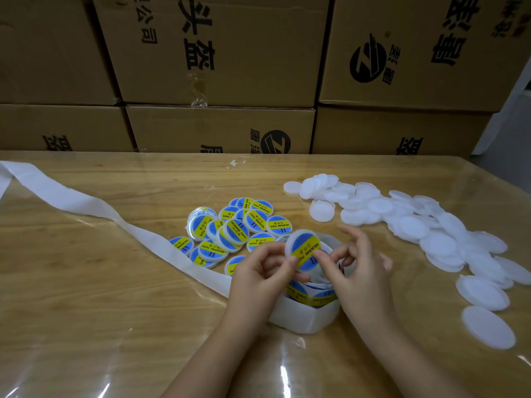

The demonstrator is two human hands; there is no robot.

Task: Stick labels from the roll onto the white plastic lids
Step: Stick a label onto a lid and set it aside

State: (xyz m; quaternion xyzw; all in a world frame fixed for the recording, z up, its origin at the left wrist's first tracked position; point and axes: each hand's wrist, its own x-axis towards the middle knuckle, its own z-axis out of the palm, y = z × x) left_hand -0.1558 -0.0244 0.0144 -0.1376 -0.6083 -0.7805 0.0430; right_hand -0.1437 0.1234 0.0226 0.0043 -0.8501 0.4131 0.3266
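Two hands, fingertip grip on lid

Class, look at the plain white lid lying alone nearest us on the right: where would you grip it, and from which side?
Probably pinch the lid by its rim, across opposite edges, from above with the right hand: it lies flat, apart from the pile, so its whole edge is free.

Held lid: white rim; blue label crossed by a yellow band with dark lettering.
Labelled lids: the same blue and yellow labels on white.
Plain lids: translucent white, unmarked.
Label roll: white outside, blue and yellow labels within.
Backing strip: plain white.
Worktop: light wood grain under glossy clear film.
Cartons: brown with black print.
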